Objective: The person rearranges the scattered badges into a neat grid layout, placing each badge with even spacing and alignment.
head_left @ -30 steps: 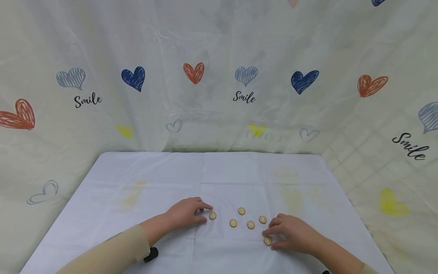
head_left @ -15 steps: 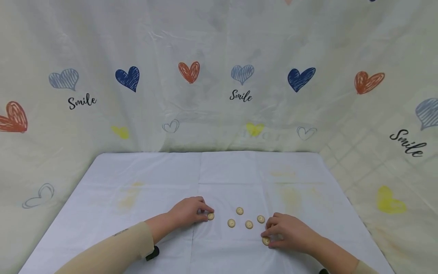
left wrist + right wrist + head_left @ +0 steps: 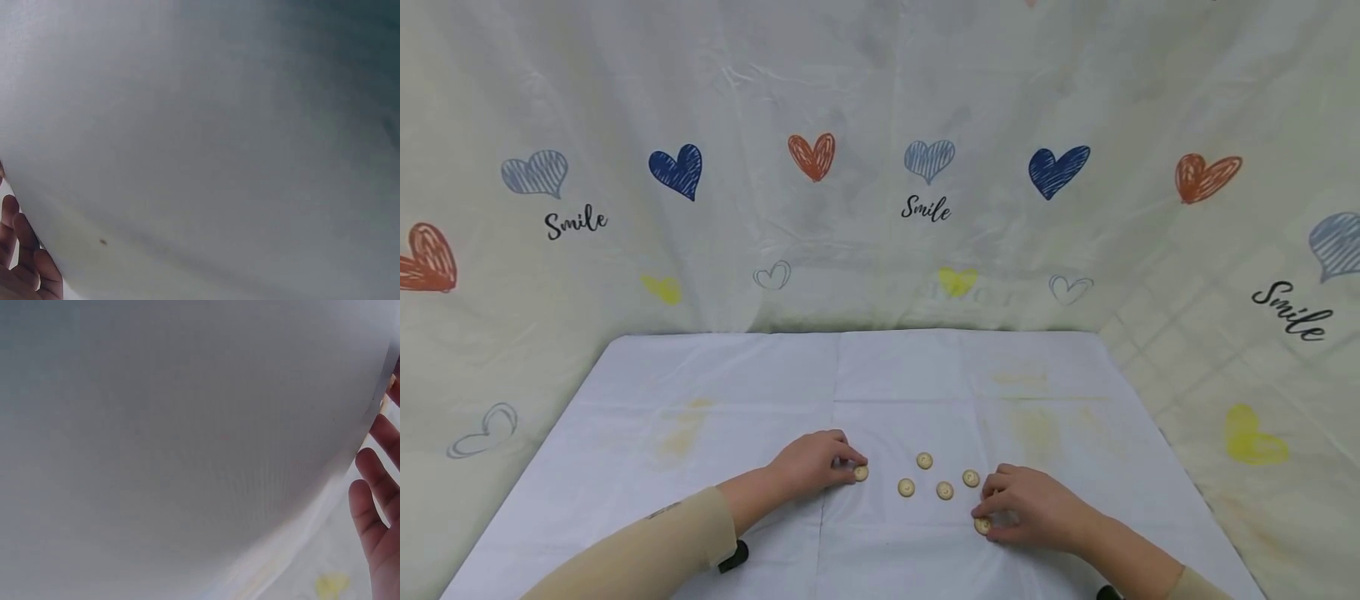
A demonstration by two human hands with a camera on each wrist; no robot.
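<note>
Several round, pale wooden buttons lie on the white-covered table in the head view. My left hand (image 3: 808, 462) pinches the leftmost button (image 3: 861, 473) between thumb and index finger, and the fingers partly cover it. Low on the right, my right hand (image 3: 1041, 507) holds another button (image 3: 982, 526) by its edges with thumb and index finger. Between the hands lie the others: a far button (image 3: 924, 460), two nearer buttons (image 3: 906, 487), and one button (image 3: 971, 478) close to the right fingers. Both wrist views show only fingertips at the edge, without a clearly visible button.
White cloth (image 3: 737, 375) with folds and yellowish stains covers the table. Behind it hangs a pale curtain (image 3: 865, 233) printed with hearts and "Smile". A dark wrist device (image 3: 733, 556) shows below the left sleeve (image 3: 647, 542).
My left thumb and index finger have closed in on the leftmost button. The right hand keeps its hold, and the whole view has shifted slightly.
</note>
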